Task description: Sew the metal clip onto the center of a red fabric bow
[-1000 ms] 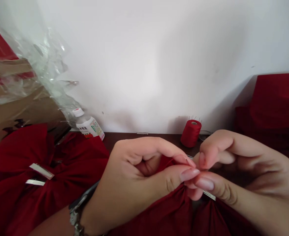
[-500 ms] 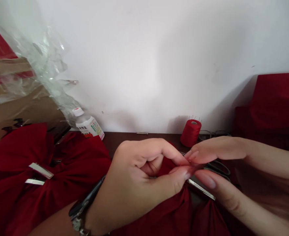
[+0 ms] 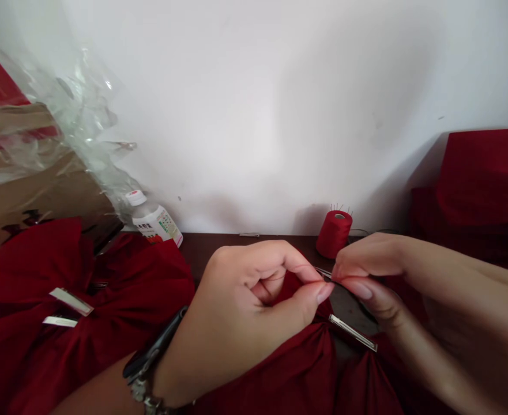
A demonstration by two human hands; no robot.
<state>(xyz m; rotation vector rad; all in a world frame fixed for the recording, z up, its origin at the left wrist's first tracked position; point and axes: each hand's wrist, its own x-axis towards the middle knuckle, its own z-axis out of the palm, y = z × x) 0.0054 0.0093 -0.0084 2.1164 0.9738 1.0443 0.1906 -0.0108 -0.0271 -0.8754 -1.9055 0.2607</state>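
Thread work, seemingly: left hand [image 3: 254,314] pinches red thread [image 3: 275,279] in front of the spool [image 3: 334,235]; right hand [image 3: 426,305] pinched closed alongside, can't tell on what. Next move calls for steady fingertips.

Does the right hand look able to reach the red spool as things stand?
Probably yes: the spool stands just past the right hand, and nothing visible blocks the way between them.

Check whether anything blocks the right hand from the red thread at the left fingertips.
Nothing visible stands between the right hand and the red thread in the left hand; the metal clip shows below them.
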